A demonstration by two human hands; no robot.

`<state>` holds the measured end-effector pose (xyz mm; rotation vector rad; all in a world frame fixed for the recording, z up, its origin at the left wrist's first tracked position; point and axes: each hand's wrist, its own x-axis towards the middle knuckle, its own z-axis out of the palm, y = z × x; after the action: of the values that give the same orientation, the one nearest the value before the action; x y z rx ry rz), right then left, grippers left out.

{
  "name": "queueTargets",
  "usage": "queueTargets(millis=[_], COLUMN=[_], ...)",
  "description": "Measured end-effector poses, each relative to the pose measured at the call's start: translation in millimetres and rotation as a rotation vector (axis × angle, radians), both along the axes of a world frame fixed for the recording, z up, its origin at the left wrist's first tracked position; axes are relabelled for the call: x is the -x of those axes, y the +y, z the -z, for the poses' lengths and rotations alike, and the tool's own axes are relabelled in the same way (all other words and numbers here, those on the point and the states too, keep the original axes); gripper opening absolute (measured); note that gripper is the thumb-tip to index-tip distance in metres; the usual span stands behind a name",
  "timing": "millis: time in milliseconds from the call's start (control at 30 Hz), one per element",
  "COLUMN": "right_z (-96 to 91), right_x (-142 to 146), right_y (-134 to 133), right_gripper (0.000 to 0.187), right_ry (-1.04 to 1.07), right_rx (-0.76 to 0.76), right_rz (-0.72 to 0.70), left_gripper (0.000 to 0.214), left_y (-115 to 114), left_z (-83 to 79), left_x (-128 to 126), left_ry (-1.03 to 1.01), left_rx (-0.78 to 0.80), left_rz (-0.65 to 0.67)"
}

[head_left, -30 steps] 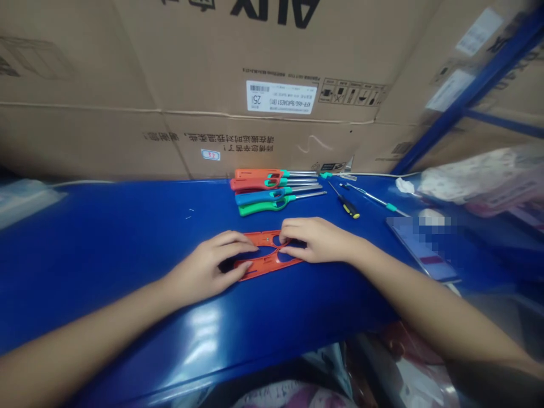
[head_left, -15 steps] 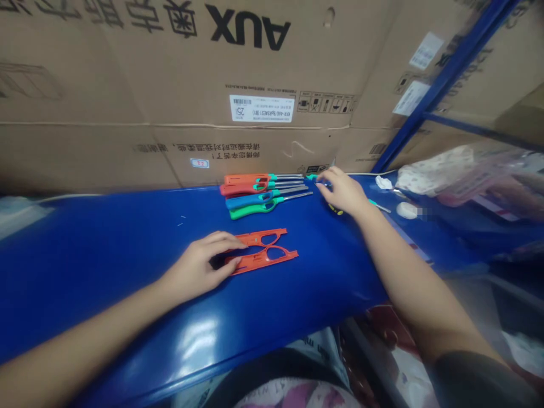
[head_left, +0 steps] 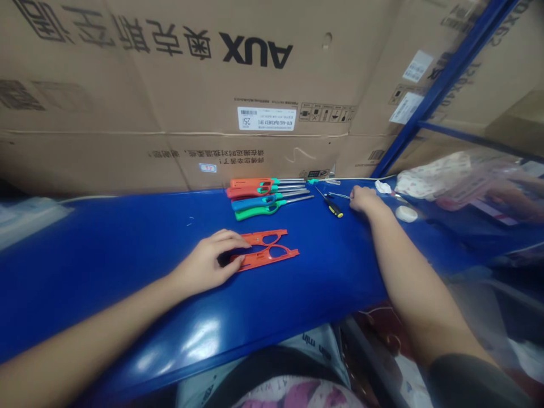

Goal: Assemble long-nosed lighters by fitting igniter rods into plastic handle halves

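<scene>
Two orange lighter shell halves [head_left: 276,253] lie side by side on the blue table. My left hand [head_left: 212,258] rests on their left ends, thumb on the nearer half and fingers on the farther one, with a gap between. Farther right, my right hand [head_left: 364,199] is curled closed at the end of a thin pale wire [head_left: 340,196], which runs left to a small dark tip; its fingertips are partly hidden. Just left of that hand lies a black-and-yellow screwdriver [head_left: 334,208]. Several long-necked lighters [head_left: 257,211] in orange, red, blue and green lie in a row behind the shells.
A large cardboard box [head_left: 170,102] stands along the table's back edge. A blue metal post [head_left: 408,133] rises at the right. Beyond my right hand are a round white object [head_left: 407,213], a crumpled white scrap [head_left: 382,187] and plastic bags [head_left: 480,178]. Clear plastic [head_left: 29,218] lies at far left.
My right hand has moved right, away from the lighter tips, and its fingers are more curled. The screwdriver and thin wire now show. My left hand stays on the orange shells.
</scene>
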<state>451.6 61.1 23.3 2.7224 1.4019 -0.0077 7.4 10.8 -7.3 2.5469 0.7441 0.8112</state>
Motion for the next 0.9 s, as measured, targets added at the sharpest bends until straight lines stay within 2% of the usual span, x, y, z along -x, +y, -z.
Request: queueTargets(millis=[167,333,500,667,800,900], right_z=[-0.8,-6.3,-11.9,-15.0,-16.2,-15.7], right_x=[2.1,9.8,24.3,51.8,80.0,101.8], right_y=[-2.7,-4.8,-4.9,-8.1,-15.5,-23.8], right_gripper=[0.035,0.015,0.011,0.011,0.022,0.033], right_ry=[0.013,0.093,0.246,0.411,0.635,0.888], right_rx=[-0.13,-0.344,-0.555,-0.719,-0.706,-0.524], right_rz=[-0.044,-0.124,-0.266,-0.422,-0.559,-0.658], left_gripper=[0.028,0.027,0.029,0.032,0.041,0.043], left_y=[2.1,4.7,5.9,8.1,13.7,15.2], left_z=[-1.9,-5.8,-6.9,-9.0,-14.9,-19.8], left_x=[1.6,3.5,4.6,7.8,14.2,17.1], left_ry=[0.03,0.071,0.089,0.126,0.241,0.31], left_rx=[-0.007,-0.022,-0.051,-0.063,-0.1,-0.123], left_rz=[0.013,0.05,0.077,0.09,0.13,0.138])
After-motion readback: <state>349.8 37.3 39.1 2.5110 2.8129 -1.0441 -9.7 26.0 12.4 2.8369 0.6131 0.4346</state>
